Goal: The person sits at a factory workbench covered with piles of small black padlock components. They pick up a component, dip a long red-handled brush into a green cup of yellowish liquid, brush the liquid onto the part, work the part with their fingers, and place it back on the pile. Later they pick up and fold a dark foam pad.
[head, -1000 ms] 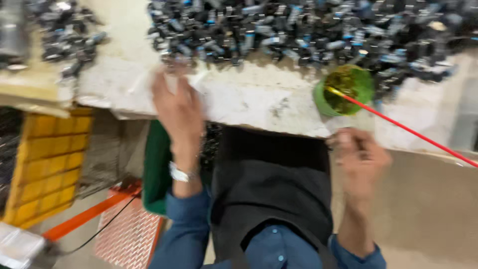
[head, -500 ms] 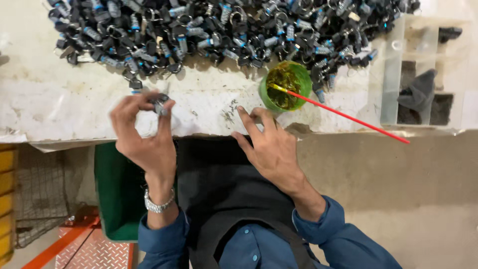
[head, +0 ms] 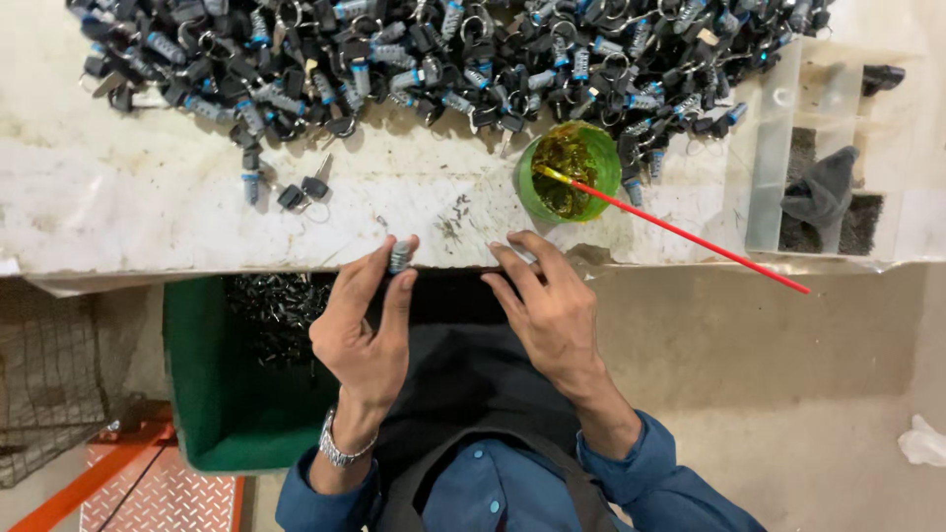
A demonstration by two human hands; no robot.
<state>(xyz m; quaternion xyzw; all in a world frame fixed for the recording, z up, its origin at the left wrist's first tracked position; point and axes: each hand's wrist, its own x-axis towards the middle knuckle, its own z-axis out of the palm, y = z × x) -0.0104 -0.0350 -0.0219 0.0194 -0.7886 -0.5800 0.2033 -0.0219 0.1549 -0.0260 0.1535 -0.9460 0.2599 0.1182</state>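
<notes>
My left hand (head: 365, 325) pinches a small silver lock cylinder (head: 399, 255) between thumb and fingertips at the near edge of the white worktable (head: 118, 197). My right hand (head: 552, 310) rests beside it with fingers spread, fingertips touching the table edge and holding nothing. A big heap of dark lock cylinders with keys (head: 443, 49) covers the far part of the table. A green cup (head: 570, 170) of yellowish grease stands just beyond my right hand, with a red stick (head: 690, 234) leaning out of it to the right.
A green bin (head: 212, 394) with finished metal parts sits under the table at the left. A clear divided tray (head: 818, 148) with dark pieces stands at the right. A loose cylinder with a key (head: 296, 192) lies apart from the heap. Orange floor plate (head: 138, 488) lower left.
My left hand has drawn back from the heap to the table's near edge with the cylinder. My right hand moved up to the table edge and opened flat.
</notes>
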